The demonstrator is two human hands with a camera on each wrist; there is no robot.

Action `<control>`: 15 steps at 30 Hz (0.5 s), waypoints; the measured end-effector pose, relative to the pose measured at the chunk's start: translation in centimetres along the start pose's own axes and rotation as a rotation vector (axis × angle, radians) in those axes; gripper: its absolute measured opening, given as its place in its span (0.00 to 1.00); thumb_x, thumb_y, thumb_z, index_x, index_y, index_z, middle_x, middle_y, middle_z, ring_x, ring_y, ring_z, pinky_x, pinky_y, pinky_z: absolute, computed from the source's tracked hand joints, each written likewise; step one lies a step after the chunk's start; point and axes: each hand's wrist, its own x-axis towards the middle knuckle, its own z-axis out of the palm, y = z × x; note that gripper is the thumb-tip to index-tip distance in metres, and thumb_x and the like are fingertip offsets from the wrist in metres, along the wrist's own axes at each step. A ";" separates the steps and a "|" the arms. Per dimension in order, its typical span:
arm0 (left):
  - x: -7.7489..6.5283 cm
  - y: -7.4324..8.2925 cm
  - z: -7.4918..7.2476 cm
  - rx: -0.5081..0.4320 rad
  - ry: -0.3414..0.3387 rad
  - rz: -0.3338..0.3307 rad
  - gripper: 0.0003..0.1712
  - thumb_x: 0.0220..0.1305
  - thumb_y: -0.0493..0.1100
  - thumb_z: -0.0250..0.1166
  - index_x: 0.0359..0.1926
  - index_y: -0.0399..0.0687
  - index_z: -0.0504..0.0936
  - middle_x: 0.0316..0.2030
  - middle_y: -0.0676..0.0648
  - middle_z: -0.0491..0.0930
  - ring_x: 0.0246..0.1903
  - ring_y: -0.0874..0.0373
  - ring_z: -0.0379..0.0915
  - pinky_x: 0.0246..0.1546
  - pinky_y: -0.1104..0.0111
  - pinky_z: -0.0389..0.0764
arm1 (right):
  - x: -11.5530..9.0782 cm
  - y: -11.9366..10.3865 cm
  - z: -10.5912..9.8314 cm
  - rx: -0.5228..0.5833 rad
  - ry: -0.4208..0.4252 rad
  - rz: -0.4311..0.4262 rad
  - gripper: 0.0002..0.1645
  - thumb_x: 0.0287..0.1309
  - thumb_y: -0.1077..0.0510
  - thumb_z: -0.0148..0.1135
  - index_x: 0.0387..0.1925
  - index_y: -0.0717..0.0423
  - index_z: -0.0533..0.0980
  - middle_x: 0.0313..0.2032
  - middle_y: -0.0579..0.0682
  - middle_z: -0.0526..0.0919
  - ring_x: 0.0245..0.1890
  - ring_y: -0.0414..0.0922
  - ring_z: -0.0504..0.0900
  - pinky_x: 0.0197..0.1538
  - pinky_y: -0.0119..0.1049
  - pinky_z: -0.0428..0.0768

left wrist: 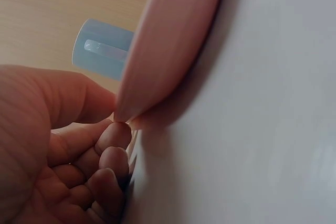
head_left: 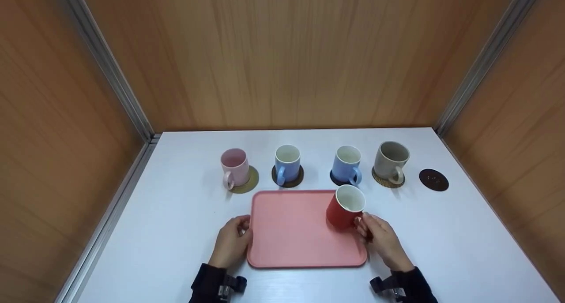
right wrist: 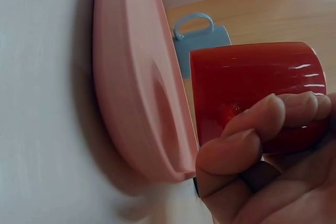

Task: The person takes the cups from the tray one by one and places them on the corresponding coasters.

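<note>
A red mug (head_left: 340, 215) with a white inside is over the right part of a pink rectangular tray (head_left: 300, 245). My right hand (head_left: 380, 237) grips the mug by its handle, the fingers curled around it in the right wrist view, where the mug's glossy red side (right wrist: 247, 72) shows. The handle is mostly hidden behind the fingers. At the tray's left edge, my left hand (head_left: 232, 241) pinches the rim. In the left wrist view its thumb (left wrist: 84, 95) lies along the rim, with the fingertips (left wrist: 114, 135) curled beneath.
Behind the tray stand a pink mug (head_left: 238, 168) on an olive coaster (head_left: 250, 184), two blue mugs (head_left: 289, 164) (head_left: 344, 166) on dark coasters, and a grey-beige mug (head_left: 388, 159) on a woven coaster. A bare dark coaster (head_left: 434, 180) lies at the right. Wooden panels (head_left: 300, 60) enclose the white table (head_left: 176, 206).
</note>
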 end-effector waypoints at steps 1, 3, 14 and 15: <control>0.0 0.0 0.0 -0.002 0.001 -0.008 0.25 0.71 0.39 0.65 0.67 0.37 0.80 0.43 0.48 0.81 0.39 0.58 0.73 0.40 0.69 0.74 | 0.0 0.0 0.0 -0.005 0.005 0.000 0.27 0.86 0.46 0.43 0.30 0.60 0.66 0.29 0.49 0.70 0.30 0.42 0.69 0.38 0.32 0.68; 0.1 0.0 0.1 -0.006 0.001 -0.027 0.25 0.71 0.40 0.66 0.67 0.39 0.80 0.43 0.49 0.81 0.40 0.58 0.73 0.41 0.69 0.74 | 0.0 -0.1 -0.1 -0.006 0.012 -0.002 0.27 0.86 0.47 0.43 0.30 0.61 0.66 0.29 0.50 0.69 0.30 0.42 0.68 0.37 0.33 0.68; -0.1 -0.1 0.0 -0.017 0.005 -0.007 0.25 0.72 0.41 0.67 0.66 0.38 0.80 0.44 0.49 0.81 0.41 0.58 0.72 0.41 0.70 0.73 | -0.2 -0.2 -0.8 0.006 0.018 0.016 0.28 0.86 0.47 0.43 0.31 0.63 0.64 0.29 0.51 0.68 0.29 0.43 0.67 0.35 0.35 0.69; -0.1 -0.1 0.0 -0.015 0.007 0.001 0.25 0.72 0.41 0.67 0.66 0.37 0.80 0.43 0.49 0.81 0.41 0.58 0.72 0.41 0.70 0.73 | -0.3 -0.2 -0.9 0.014 0.016 0.019 0.28 0.86 0.47 0.43 0.30 0.63 0.64 0.29 0.51 0.67 0.28 0.44 0.67 0.35 0.35 0.69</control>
